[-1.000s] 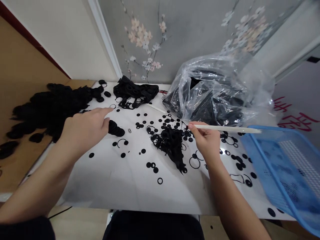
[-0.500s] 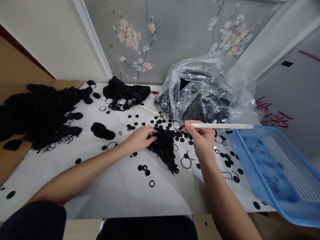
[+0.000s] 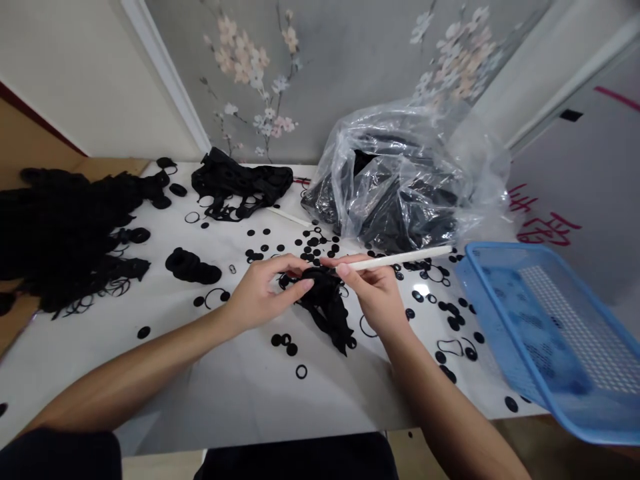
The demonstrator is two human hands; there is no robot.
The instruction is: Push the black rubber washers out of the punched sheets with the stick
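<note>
In the middle of the white table, my left hand (image 3: pixel 273 288) pinches the upper edge of a black perforated rubber sheet (image 3: pixel 327 310) between thumb and fingers. The sheet's lower end hangs down to a point toward me. My right hand (image 3: pixel 376 287) is closed around a thin white-handled tool (image 3: pixel 405 258), its handle pointing right. The tool's tip meets the sheet close to my left fingers; its exact shape is hidden there. Small black discs (image 3: pixel 313 243) and thin rings lie scattered around both hands.
A blue plastic basket (image 3: pixel 535 360) stands at the right edge. Behind my hands sits a clear plastic bag (image 3: pixel 395 180) of black pieces. A large black heap (image 3: pixel 65 233) covers the left side, near a stack of black rings (image 3: pixel 193 267). Another crumpled black sheet (image 3: pixel 240 183) lies at the back.
My right hand has moved left to the sheet, bringing the tool with it. My left hand now grips the sheet's upper edge, which is gathered up.
</note>
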